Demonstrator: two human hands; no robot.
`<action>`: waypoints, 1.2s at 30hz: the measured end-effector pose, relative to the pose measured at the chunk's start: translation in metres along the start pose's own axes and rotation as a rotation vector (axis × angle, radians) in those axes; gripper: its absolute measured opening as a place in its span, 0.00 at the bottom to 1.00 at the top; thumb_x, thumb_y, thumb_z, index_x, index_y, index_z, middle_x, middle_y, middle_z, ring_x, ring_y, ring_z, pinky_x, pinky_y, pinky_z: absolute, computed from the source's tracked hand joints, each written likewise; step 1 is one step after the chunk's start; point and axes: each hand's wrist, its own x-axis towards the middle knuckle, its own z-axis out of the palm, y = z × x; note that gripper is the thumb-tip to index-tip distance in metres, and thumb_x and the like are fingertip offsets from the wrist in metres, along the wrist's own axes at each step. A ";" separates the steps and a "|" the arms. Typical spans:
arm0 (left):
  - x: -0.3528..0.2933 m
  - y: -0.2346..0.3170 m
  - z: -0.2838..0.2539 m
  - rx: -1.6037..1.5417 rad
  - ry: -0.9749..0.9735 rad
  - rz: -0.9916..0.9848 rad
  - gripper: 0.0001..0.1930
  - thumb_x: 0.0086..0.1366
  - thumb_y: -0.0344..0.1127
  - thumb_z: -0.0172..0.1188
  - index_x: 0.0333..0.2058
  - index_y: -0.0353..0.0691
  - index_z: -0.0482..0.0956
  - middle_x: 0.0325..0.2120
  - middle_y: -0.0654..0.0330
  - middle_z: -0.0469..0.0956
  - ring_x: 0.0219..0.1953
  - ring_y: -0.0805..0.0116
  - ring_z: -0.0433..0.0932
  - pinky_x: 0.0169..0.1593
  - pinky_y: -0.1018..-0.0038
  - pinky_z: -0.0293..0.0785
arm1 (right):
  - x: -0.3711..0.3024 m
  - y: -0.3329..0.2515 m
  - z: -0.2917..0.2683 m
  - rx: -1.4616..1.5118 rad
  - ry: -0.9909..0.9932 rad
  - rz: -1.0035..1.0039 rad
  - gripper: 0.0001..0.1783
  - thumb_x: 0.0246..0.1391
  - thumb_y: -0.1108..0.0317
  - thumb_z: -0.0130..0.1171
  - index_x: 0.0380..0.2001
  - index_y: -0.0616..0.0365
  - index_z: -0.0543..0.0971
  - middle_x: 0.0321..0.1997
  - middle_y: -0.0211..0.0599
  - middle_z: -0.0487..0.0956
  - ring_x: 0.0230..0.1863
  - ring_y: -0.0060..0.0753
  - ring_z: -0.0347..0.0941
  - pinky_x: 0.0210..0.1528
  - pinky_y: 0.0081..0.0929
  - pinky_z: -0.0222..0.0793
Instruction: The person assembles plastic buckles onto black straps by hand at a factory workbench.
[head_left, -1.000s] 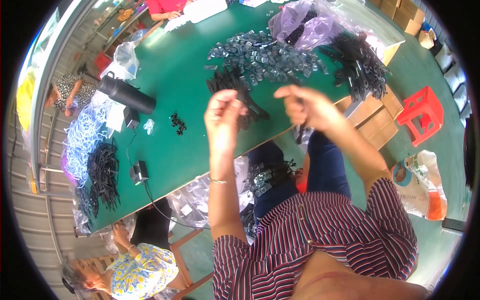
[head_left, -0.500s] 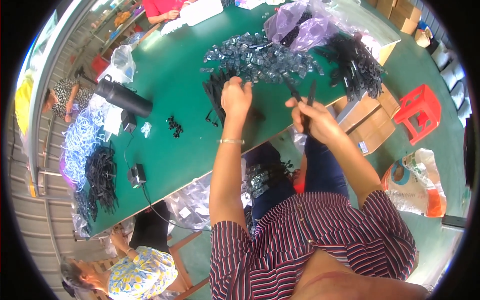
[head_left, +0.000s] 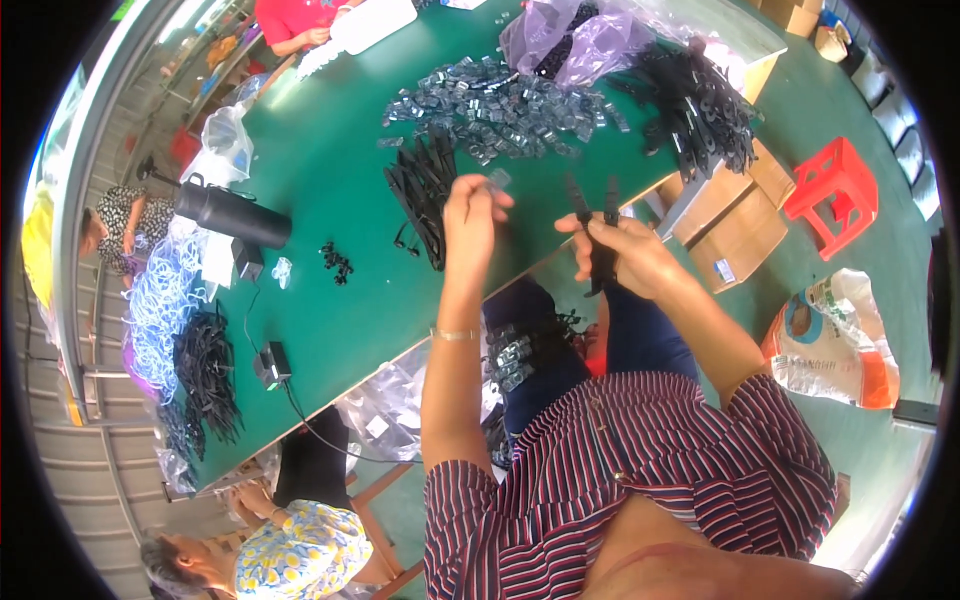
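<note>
My left hand (head_left: 472, 218) is over the near table edge, its fingers pinched on a small clear plastic piece (head_left: 499, 179). To its right, my right hand (head_left: 632, 250) grips a black strap (head_left: 603, 262), whose two narrow ends stick up past the fingers. A bundle of black straps (head_left: 420, 190) lies on the table just left of my left hand. Beyond both hands spreads a heap of clear grey plastic pieces (head_left: 480, 105). A larger pile of black straps (head_left: 700, 110) lies at the table's right end.
On the green table (head_left: 340, 170) are a black flask (head_left: 235, 212), small black parts (head_left: 336, 262), blue-white cords (head_left: 165, 290) and a purple bag (head_left: 590, 45). Cardboard boxes (head_left: 740, 235) and a red stool (head_left: 835, 197) stand right. Co-workers sit at the near left (head_left: 300, 550) and far side (head_left: 290, 25).
My left hand has drawn back from the heap toward me, and a clear piece now shows at its fingertips. My right hand keeps its hold on the strap. The view has shifted slightly.
</note>
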 end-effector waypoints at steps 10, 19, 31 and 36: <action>-0.125 0.014 0.034 -0.986 -0.216 -0.391 0.15 0.65 0.47 0.45 0.35 0.41 0.68 0.18 0.68 0.60 0.17 0.79 0.56 0.21 0.83 0.51 | -0.027 0.019 0.018 -0.421 -0.045 -0.103 0.21 0.59 0.59 0.46 0.47 0.67 0.70 0.31 0.29 0.71 0.34 0.20 0.67 0.41 0.20 0.63; -0.141 0.020 0.029 -1.354 -0.200 -0.473 0.14 0.67 0.45 0.42 0.35 0.41 0.67 0.17 0.69 0.58 0.14 0.82 0.54 0.19 0.85 0.50 | -0.039 0.025 0.018 -0.803 -0.059 -0.388 0.16 0.55 0.62 0.51 0.43 0.62 0.74 0.28 0.35 0.71 0.30 0.24 0.68 0.34 0.22 0.64; -0.145 0.016 0.031 -1.350 -0.178 -0.469 0.13 0.68 0.44 0.42 0.37 0.41 0.68 0.17 0.69 0.58 0.15 0.81 0.54 0.19 0.85 0.51 | -0.038 0.023 0.026 -0.947 -0.066 -0.524 0.14 0.52 0.67 0.54 0.42 0.61 0.75 0.24 0.35 0.69 0.25 0.26 0.66 0.28 0.22 0.63; -0.148 0.014 0.032 -0.761 -0.061 -0.272 0.08 0.64 0.38 0.50 0.35 0.40 0.69 0.17 0.72 0.60 0.16 0.85 0.55 0.19 0.85 0.50 | -0.032 0.024 0.023 -0.990 -0.021 -0.740 0.08 0.47 0.72 0.58 0.33 0.60 0.74 0.35 0.37 0.67 0.30 0.29 0.66 0.32 0.23 0.63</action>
